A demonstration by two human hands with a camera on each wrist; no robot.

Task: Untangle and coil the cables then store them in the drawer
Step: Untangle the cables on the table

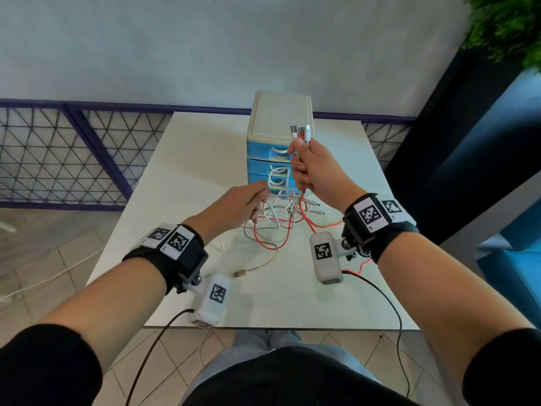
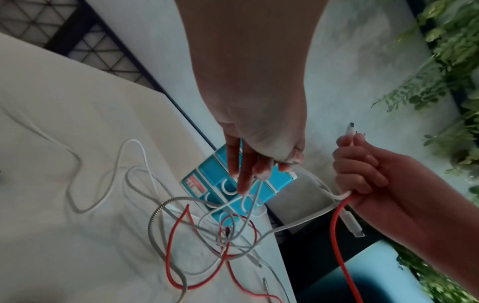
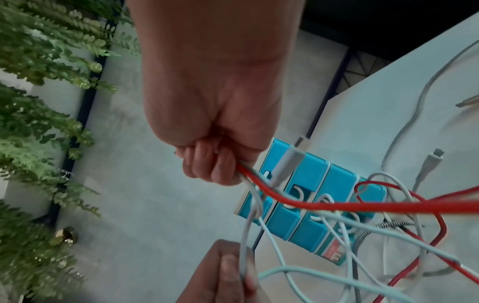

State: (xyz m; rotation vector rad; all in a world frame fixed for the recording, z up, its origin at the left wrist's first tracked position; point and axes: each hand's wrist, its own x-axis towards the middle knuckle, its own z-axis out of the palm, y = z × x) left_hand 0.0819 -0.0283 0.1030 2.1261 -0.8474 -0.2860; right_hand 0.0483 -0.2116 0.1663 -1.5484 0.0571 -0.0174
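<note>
On the left, a thin white cable (image 1: 220, 244) trails loose over the table (image 1: 164, 177), limp and light; it will follow any pull without resistance. The left hand (image 1: 234, 205) reaches into the pile with its grip pinching a pale cable (image 2: 255, 190) between fingertips and thumb, the other fingers pointing down, as the left wrist view shows.

In the middle lies the tangle (image 1: 278, 221): white cables, a red cable (image 1: 272, 238) and a stiffer-looking braided grey cable (image 2: 155, 223), all crossed over one another on the table in front of the drawer unit (image 1: 275, 142). These look soft, light and a little slippery, so they should slide past each other if eased rather than yanked; hard pulls would likely tighten the knot at the centre. The braided one probably holds its curve more and will resist tight coiling. A loose plug (image 1: 239, 273) on a tan cord lies nearer the table's front edge.

On the right, the right hand (image 1: 310, 168) is raised above the table, its grip clenched round a bunch of cables just below their plugs (image 1: 301, 131), which stick up out of the fist. The plugs are the rigid parts and the best place to hold: from there each cable can be traced down and drawn free one at a time. The drawers appear closed; none of the cables is coiled or stored yet.
</note>
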